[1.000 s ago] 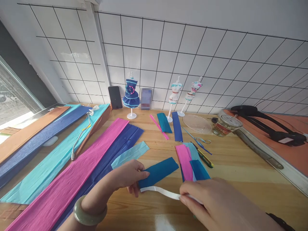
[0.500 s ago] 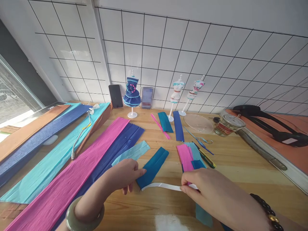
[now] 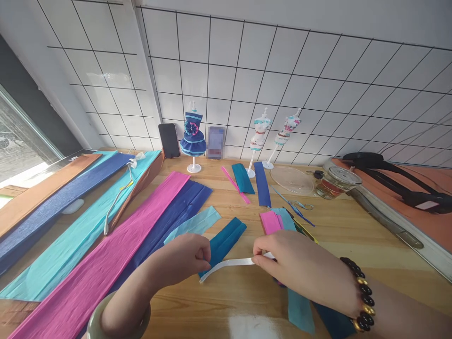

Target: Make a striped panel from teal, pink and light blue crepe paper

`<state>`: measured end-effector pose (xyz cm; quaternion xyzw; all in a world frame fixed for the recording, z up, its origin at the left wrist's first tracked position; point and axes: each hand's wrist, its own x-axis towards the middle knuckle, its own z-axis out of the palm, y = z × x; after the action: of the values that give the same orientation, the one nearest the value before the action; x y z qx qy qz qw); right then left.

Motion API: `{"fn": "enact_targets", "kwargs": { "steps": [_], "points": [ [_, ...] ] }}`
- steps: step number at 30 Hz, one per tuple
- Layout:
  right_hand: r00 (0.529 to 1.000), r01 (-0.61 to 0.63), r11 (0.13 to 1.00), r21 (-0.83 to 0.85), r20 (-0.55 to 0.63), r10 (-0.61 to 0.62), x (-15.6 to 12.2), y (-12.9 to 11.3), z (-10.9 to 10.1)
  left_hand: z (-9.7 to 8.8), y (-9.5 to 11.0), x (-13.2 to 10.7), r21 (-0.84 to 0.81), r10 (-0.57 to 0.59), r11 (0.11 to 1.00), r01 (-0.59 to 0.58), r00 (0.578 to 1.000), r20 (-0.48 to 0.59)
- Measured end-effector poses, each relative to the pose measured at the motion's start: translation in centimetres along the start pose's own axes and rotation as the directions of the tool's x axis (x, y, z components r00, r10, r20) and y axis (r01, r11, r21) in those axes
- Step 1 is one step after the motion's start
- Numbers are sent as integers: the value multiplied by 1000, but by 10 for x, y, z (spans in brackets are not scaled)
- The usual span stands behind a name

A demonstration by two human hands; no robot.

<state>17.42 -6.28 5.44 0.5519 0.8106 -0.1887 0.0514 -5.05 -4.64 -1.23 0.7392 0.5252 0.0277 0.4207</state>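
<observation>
Hands counted: two, left hand [image 3: 185, 256] and right hand [image 3: 291, 263]. White strip [image 3: 238, 262]: one. Mannequins [image 3: 192, 146]: three. Dark phone [image 3: 169, 141]: one. Jar [image 3: 335, 183]: one. Cord [image 3: 110, 212]: one. Bangle [image 3: 94, 325]: one. Beaded bracelet [image 3: 367, 300]: one. Coloured strips [image 3: 228, 237]: numerous; overlap prevents exact count.

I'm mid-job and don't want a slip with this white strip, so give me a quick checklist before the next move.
1. Right hand gripping the white strip: ok, pinched between thumb and fingers.
2. Left hand secure on the teal piece beside it: cannot tell, the fingertips are at the piece but the grip is hidden.
3. Strip straight between the hands: not ok, it bends partway along.
4. Cutter fully in sight: not ok, the right hand hides part of it.
5. Cutter blade retracted: cannot tell.
6. Mannequin in the blue dress upright: ok.
</observation>
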Motion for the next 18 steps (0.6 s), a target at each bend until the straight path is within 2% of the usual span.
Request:
{"fn": "enact_targets", "kwargs": {
  "steps": [7, 14, 18],
  "points": [
    [999, -4, 1000, -6, 49, 4, 2, -4, -8, 2, 5, -1, 23, -16, 1000, 15, 998, 58],
    [988, 38, 991, 126, 145, -56, -9, -6, -13, 1, 8, -1, 81, 8, 997, -14, 997, 79],
    [986, 44, 989, 144, 153, -66, -12, -10, -13, 1, 7, 0, 97, -3, 995, -5, 997, 80]
  ]
}}
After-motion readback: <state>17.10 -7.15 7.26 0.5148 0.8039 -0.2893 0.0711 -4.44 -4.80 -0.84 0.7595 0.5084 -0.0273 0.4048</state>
